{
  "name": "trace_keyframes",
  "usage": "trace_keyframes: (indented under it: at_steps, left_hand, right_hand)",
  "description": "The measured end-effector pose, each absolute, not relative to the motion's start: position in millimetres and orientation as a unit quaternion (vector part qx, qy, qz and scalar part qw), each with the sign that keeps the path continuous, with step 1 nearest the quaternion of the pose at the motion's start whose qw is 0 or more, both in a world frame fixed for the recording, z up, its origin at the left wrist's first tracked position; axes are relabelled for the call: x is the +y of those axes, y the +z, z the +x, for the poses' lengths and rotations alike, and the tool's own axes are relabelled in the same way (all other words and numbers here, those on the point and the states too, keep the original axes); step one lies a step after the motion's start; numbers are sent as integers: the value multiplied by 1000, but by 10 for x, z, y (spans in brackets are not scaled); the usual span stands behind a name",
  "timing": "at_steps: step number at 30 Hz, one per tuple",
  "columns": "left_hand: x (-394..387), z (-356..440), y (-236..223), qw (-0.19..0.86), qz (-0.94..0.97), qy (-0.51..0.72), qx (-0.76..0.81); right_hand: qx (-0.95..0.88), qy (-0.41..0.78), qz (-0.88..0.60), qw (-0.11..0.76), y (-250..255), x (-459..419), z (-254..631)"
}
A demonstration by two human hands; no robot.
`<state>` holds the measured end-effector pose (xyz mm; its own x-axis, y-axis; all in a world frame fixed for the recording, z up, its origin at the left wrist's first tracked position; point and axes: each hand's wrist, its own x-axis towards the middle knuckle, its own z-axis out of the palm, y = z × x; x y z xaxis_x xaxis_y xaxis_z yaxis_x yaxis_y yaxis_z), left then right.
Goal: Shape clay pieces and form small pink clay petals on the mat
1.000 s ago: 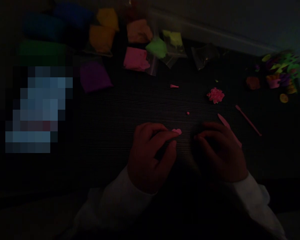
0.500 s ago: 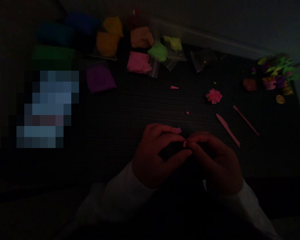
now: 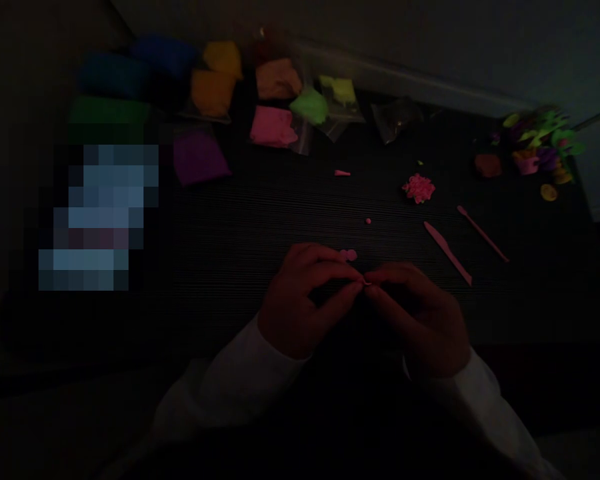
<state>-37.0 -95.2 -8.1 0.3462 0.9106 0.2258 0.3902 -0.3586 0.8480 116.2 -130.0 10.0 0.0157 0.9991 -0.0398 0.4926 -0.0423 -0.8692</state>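
Observation:
Between my fingertips is a small pink piece of clay [image 3: 367, 283], mostly covered by them. My left hand [image 3: 303, 300] pinches it from the left with thumb and forefinger. From the other side, my right hand [image 3: 420, 313] grips it with thumb and forefinger too. Flat pink clay discs [image 3: 350, 255] lie on the dark table just beyond my left fingers. A little farther off rests a tiny pink clay ball [image 3: 368, 221]. To the right are a pink clay knife [image 3: 448, 253] and a thin pink modelling tool [image 3: 483, 233].
A pink ruffled clay flower [image 3: 419, 189] and a small pink cone [image 3: 342, 173] sit farther back. Bagged clay, including a pink pack [image 3: 273, 127] and a purple pack [image 3: 201, 155], lines the back left. Small clay figures [image 3: 545, 150] stand at the far right. A blurred-out patch covers the left.
My left thumb has closed in against the forefinger on the pink clay piece, where it stood apart before. The whole view has shifted slightly.

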Motion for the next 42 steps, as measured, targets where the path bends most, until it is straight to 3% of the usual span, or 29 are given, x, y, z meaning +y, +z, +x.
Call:
trace_keyframes:
  at_steps: [42]
  left_hand:
    - [-961, -341, -89, 354, 747, 367, 427]
  right_hand:
    - [-579, 386, -625, 353, 104, -1274, 1149]
